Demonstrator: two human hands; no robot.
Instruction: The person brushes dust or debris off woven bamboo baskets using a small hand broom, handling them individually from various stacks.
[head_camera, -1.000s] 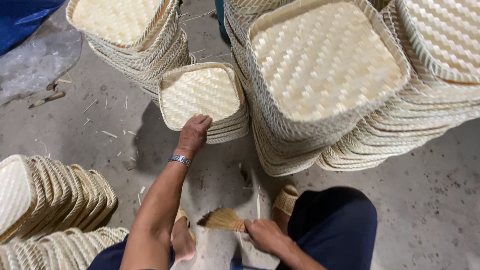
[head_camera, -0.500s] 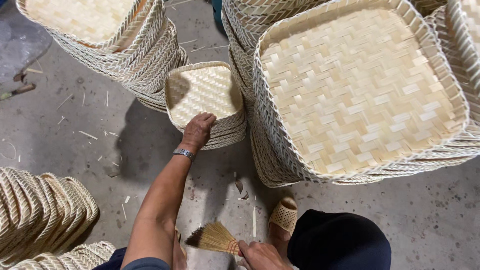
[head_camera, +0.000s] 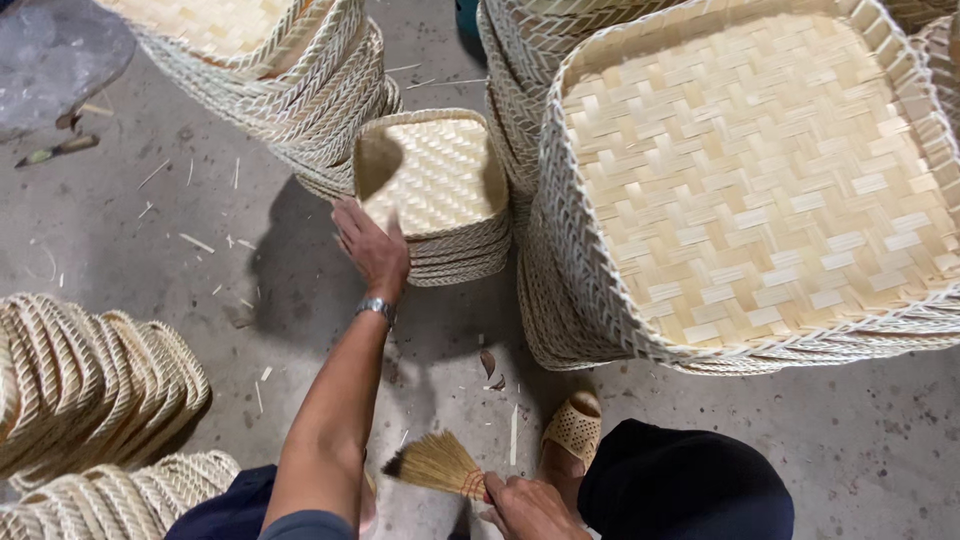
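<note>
Risk I note: left hand (head_camera: 375, 250), open and flat against the small basket stack (head_camera: 435, 195), could topple it, while right hand (head_camera: 525, 505), closed on the brush (head_camera: 440, 465), sheds straw.

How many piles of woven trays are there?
5 that I can see: a small stack under the left hand, a large stack right, one top left, two at the lower left. More may be cut off.
</note>
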